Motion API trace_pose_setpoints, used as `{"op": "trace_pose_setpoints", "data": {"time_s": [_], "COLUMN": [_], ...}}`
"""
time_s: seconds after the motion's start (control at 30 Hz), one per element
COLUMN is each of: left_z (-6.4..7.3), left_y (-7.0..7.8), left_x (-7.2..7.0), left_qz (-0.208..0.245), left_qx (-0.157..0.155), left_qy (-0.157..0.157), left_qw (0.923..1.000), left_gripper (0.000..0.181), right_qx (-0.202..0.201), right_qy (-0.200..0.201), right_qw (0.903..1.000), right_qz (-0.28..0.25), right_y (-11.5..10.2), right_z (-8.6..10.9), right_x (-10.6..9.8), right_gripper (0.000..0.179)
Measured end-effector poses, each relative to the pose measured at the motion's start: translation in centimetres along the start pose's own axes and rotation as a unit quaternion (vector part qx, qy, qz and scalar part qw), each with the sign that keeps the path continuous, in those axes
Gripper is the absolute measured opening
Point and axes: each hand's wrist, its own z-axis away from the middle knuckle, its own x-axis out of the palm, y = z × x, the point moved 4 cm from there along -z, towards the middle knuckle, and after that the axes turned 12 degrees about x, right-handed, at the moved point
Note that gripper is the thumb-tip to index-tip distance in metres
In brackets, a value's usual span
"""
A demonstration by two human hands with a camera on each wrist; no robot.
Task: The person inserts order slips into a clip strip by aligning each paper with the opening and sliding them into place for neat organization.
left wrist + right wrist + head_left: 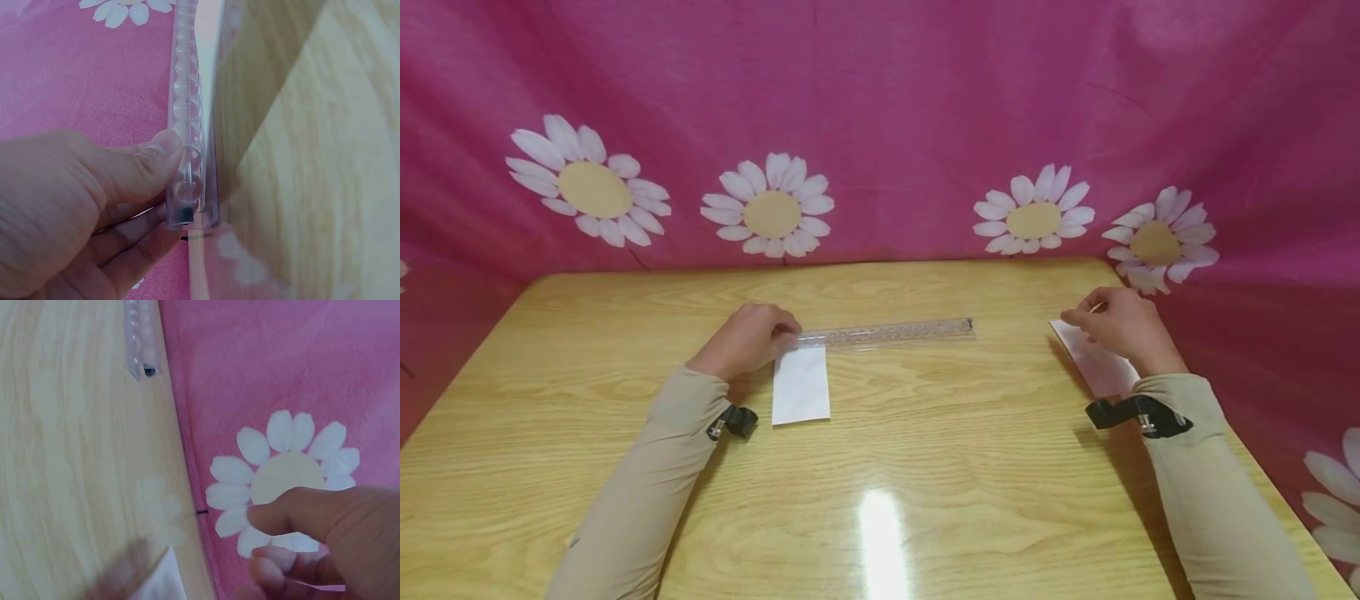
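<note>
In the head view, the person's left hand [748, 340], in a beige sleeve [625, 492], pinches the left end of a long, clear plastic bar [895, 333] patterned with round, bead-like shapes. The bar stretches rightward over a pale yellow, wood-grained worktop [955, 433]. A white rectangular paper card [801, 392] sits at its left end, the upper edge meeting the bar. The right hand [1123, 325] is over a second white rectangular card [1093, 358] near the worktop's right edge. Behind hangs a magenta curtain [887, 100] with white daisies.

In the left wrist view, the thumb lies on the bar and fingers curl below it, a firm grip beside a small black piece [183, 215] at the end. A white strip runs along the bar's right side.

In the right wrist view, the right grip is released: thumb and fingers stand apart, loosely bent, clear of the second card's visible corner. The bar's far end shows above, well apart.
</note>
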Motion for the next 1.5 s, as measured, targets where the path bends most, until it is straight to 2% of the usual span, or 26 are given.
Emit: {"op": "trace_pose_setpoints", "data": {"time_s": [0.23, 0.43, 0.63, 0.77, 1.07, 1.27, 1.5], "left_z": [0.2, 0.4, 0.7, 0.7, 0.4, 0.5, 0.4], "left_y": [0.0, 0.2, 0.4, 0.4, 0.6, 0.6, 0.5], "left_x": [0.0, 0.1, 0.4, 0.4, 0.4, 0.3, 0.3], "left_qz": [0.002, 0.008, 0.009, -0.001, -0.003, -0.001, -0.002], "left_qx": [0.001, -0.009, -0.019, -0.009, -0.004, -0.015, -0.011], "left_qy": [-0.001, -0.008, -0.007, 0.003, 0.013, 0.005, 0.005], "left_qw": [1.0000, 0.9999, 0.9997, 1.0000, 0.9999, 0.9999, 0.9999], "left_gripper": [0.021, 0.022, 0.022, 0.021, 0.019, 0.021, 0.021], "right_qx": [-0.003, 0.022, 0.038, 0.039, 0.060, 0.084, 0.089], "right_qy": [-0.019, -0.055, -0.073, -0.071, -0.085, -0.103, -0.102], "right_qw": [0.9983, 0.9938, 0.9918, 0.9917, 0.9878, 0.9860, 0.9853], "right_qz": [0.055, 0.094, 0.098, 0.100, 0.116, 0.101, 0.104], "right_y": [1.7, 3.0, 3.9, 4.4, 5.7, 6.3, 6.6], "right_z": [-0.5, -0.5, 0.0, 0.1, 0.3, 0.2, -0.2], "right_x": [-1.1, -1.6, -1.5, -1.6, -2.3, -2.0, -1.9], "right_gripper": [0.049, 0.060, 0.064, 0.065, 0.086, 0.083, 0.080]}}
